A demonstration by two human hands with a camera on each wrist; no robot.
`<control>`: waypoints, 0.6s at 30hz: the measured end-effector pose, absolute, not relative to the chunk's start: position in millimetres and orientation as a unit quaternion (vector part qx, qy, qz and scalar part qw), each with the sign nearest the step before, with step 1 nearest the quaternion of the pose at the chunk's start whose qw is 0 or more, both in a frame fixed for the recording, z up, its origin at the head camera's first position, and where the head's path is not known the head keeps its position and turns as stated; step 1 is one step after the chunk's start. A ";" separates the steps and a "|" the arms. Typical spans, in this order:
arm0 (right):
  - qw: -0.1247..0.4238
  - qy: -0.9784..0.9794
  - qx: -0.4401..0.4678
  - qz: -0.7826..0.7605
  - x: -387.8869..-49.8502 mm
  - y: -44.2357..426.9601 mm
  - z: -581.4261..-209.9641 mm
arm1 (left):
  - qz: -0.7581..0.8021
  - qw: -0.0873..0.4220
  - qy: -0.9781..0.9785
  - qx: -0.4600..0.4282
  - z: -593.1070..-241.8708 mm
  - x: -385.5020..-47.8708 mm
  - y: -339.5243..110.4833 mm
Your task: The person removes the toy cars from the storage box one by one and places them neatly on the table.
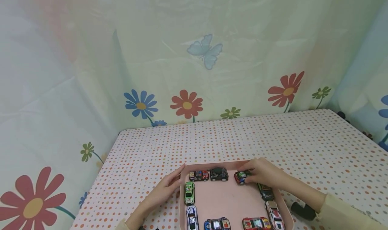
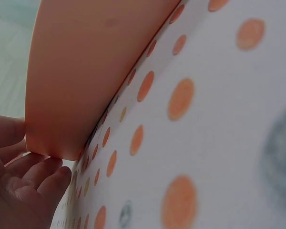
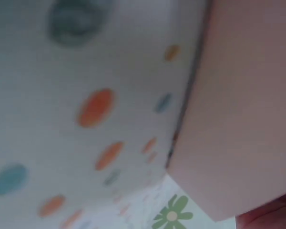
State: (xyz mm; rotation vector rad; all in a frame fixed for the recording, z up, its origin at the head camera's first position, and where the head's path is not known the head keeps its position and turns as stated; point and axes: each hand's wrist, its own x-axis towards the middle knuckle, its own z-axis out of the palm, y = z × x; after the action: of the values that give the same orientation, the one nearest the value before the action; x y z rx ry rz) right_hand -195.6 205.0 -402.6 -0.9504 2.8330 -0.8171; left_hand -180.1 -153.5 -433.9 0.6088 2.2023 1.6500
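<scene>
A pink tray (image 1: pixel 233 199) holds several toy cars along its inner walls. My right hand (image 1: pixel 263 172) reaches over the back wall and pinches a small dark red and green car (image 1: pixel 241 177) near the tray's back right. Beside that hand stands a dark green car (image 1: pixel 265 191). My left hand (image 1: pixel 163 189) rests against the tray's back left corner; in the left wrist view its fingers and thumb touch the wall (image 2: pixel 81 81) with the hand (image 2: pixel 24 176) outside. The right wrist view shows the tray's outer wall (image 3: pixel 238 109) and a sliver of my hand (image 3: pixel 271 217).
In the tray are also a black car (image 1: pixel 219 174), an orange and black car (image 1: pixel 198 175), a green car (image 1: pixel 189 193), a white and blue car (image 1: pixel 192 218) and others at front and right. A dark cylindrical object (image 1: pixel 303 210) lies beside the right forearm. A flowered curtain hangs behind the dotted table.
</scene>
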 end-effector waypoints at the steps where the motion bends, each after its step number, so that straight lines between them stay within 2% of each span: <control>1: 0.021 0.914 -0.308 -0.263 -195.4 204.9 -401.0 | 0.579 0.161 0.770 0.214 -433.6 -179.9 -153.5; 4: 0.017 0.914 -0.307 -0.265 -195.8 204.7 -394.0 | 0.580 0.162 0.769 0.217 -432.7 -179.7 -153.7; 18: -0.062 0.919 -0.297 -0.253 -212.7 218.7 -363.4 | 0.587 0.167 0.762 0.216 -434.1 -181.5 -153.3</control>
State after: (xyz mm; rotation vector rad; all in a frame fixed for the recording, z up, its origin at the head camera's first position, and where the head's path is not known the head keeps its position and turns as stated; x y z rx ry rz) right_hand -212.7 218.7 -363.4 -0.9705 3.0072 -0.8265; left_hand -181.5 -153.3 -434.1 0.6155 2.1685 1.6701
